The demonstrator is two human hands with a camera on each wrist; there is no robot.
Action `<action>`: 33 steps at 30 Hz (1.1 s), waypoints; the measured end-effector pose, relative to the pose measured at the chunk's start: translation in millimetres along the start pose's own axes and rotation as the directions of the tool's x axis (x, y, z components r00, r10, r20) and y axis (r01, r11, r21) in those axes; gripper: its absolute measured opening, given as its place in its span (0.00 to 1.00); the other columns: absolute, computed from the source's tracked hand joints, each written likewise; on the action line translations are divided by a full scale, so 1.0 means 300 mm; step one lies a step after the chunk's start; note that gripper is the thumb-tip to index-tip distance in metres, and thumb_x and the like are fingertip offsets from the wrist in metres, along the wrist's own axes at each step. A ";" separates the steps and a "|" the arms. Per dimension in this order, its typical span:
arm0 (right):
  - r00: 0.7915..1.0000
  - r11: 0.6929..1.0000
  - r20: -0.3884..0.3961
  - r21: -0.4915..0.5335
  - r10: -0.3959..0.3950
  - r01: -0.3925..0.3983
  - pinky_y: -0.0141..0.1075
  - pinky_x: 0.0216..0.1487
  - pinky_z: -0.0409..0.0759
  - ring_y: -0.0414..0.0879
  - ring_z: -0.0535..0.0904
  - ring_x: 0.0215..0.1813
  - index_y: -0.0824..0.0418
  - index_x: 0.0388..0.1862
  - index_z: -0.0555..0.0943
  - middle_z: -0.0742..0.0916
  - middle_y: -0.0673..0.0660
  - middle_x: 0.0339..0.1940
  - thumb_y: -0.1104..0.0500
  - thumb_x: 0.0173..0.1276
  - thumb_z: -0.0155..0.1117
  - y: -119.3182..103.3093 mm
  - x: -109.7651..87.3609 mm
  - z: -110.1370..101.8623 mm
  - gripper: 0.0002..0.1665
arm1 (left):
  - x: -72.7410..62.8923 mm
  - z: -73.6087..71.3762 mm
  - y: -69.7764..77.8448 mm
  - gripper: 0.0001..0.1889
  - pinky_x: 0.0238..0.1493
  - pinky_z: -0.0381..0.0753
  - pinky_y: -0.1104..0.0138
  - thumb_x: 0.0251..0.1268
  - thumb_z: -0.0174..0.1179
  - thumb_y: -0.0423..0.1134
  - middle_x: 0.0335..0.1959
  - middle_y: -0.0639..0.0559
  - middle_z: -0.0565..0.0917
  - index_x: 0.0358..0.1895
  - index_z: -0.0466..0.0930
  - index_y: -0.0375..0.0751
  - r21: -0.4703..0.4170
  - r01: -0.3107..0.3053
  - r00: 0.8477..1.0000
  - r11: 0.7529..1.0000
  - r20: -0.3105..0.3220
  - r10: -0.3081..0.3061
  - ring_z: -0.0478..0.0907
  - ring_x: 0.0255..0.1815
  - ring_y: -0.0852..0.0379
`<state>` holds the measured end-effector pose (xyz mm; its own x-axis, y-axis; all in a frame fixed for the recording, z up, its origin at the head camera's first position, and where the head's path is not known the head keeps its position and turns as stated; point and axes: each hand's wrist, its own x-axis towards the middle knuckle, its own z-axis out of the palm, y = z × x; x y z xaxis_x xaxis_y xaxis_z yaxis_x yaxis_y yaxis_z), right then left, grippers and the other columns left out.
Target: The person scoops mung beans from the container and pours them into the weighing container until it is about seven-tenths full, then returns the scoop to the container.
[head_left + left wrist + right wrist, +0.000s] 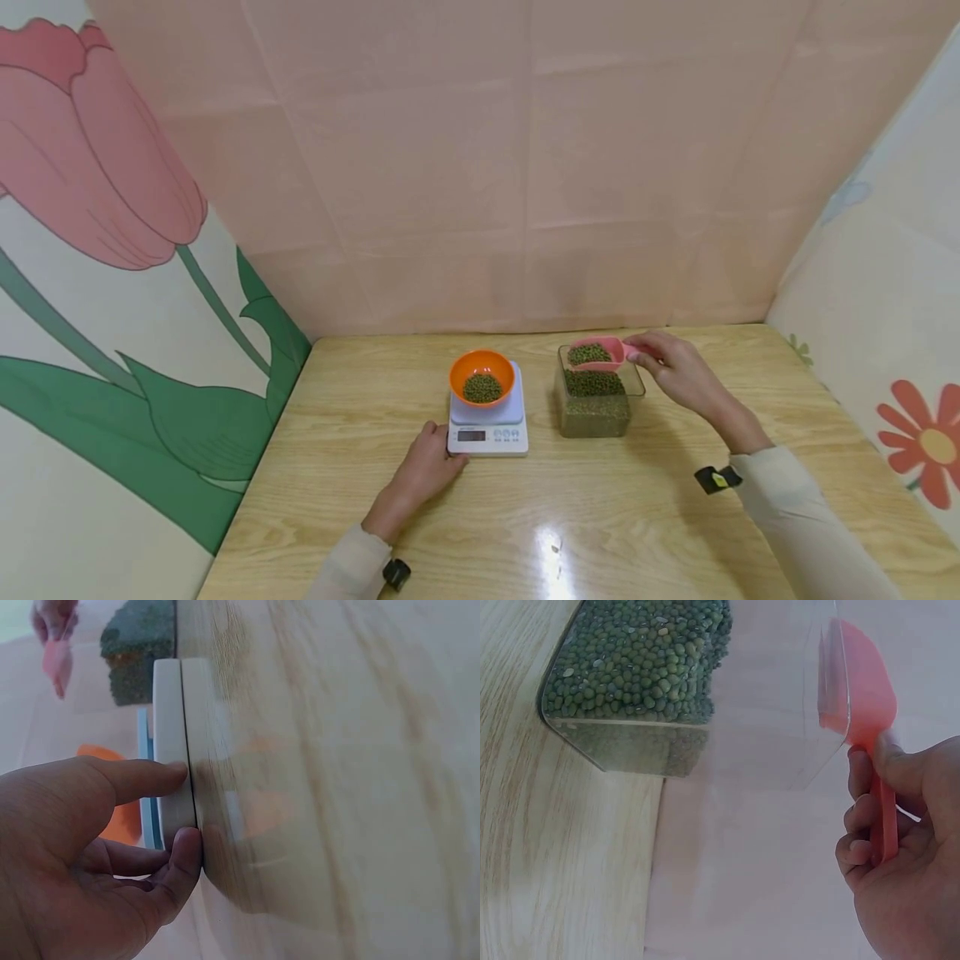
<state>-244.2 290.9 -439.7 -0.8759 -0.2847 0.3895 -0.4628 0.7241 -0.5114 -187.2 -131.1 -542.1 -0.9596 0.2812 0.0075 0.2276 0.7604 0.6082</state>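
Note:
My right hand (pixel 677 372) grips the handle of a pink scoop (pixel 868 686). In the head view the scoop holds green mung beans (pixel 590 354) and overlaps the top of a clear rectangular container (pixel 772 742). Inside that container lies a deep layer of mung beans (pixel 637 667). To the left, a white digital kitchen scale (pixel 488 445) carries an orange bowl (pixel 481 360) with some mung beans at its bottom. My left hand (pixel 427 465) holds the scale's near-left corner, thumb and fingers around its edge in the left wrist view.
The wood-grain table (pixel 360 392) meets a pink backdrop (pixel 420 167) behind the scale and container. A tulip-printed wall (pixel 105 183) borders the left side, and a flower-printed wall (pixel 900 333) the right. Small specks (pixel 556 547) lie near the front of the table.

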 end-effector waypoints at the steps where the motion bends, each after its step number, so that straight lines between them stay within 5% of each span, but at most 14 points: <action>1: 1.000 1.000 0.000 0.004 0.001 -0.001 0.47 0.49 0.85 0.61 0.88 0.51 0.68 0.57 0.86 0.90 0.65 0.51 0.62 0.81 0.62 -0.002 0.001 0.000 0.14 | 0.000 0.000 0.000 0.26 0.44 0.81 0.58 0.67 0.73 0.38 0.48 0.42 0.79 0.65 0.81 0.31 -0.001 -0.001 1.000 1.000 0.000 0.001 0.74 0.43 0.53; 7: 1.000 0.999 0.001 0.039 0.002 -0.002 0.50 0.52 0.85 0.63 0.88 0.54 0.66 0.59 0.86 0.89 0.65 0.54 0.60 0.82 0.62 -0.016 0.009 -0.001 0.14 | -0.004 -0.003 0.005 0.26 0.45 0.82 0.57 0.68 0.73 0.38 0.49 0.41 0.80 0.66 0.80 0.31 -0.007 0.005 1.000 1.000 0.003 -0.005 0.74 0.43 0.53; 14: 1.000 0.999 -0.011 0.049 -0.003 0.003 0.32 0.49 0.81 0.57 0.88 0.52 0.63 0.59 0.86 0.90 0.62 0.53 0.59 0.81 0.63 -0.032 0.026 0.005 0.14 | -0.004 -0.003 0.005 0.27 0.47 0.82 0.56 0.68 0.73 0.38 0.49 0.41 0.80 0.67 0.80 0.31 -0.007 0.005 1.000 1.000 0.002 -0.005 0.75 0.45 0.53; 25: 0.997 0.996 -0.037 0.069 -0.060 0.063 0.22 0.49 0.78 0.46 0.86 0.50 0.64 0.58 0.87 0.91 0.62 0.52 0.62 0.79 0.66 -0.062 0.076 0.035 0.14 | -0.004 -0.004 0.004 0.26 0.48 0.83 0.56 0.68 0.72 0.38 0.49 0.42 0.80 0.67 0.80 0.32 0.002 0.002 1.000 1.000 0.001 -0.002 0.75 0.45 0.53; 33: 0.999 0.991 -0.003 0.119 -0.054 0.054 0.26 0.47 0.81 0.54 0.88 0.49 0.66 0.59 0.86 0.91 0.64 0.51 0.63 0.79 0.65 -0.091 0.097 0.056 0.14 | -0.007 -0.007 0.005 0.26 0.45 0.81 0.59 0.69 0.72 0.38 0.48 0.43 0.80 0.66 0.81 0.32 -0.015 0.001 1.000 1.000 0.005 -0.001 0.73 0.44 0.53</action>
<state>-259.3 252.3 -427.2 -0.8494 -0.3210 0.4188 -0.5220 0.6279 -0.5773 -185.2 -131.8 -539.4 -0.9590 0.2833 0.0031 0.2241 0.7520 0.6199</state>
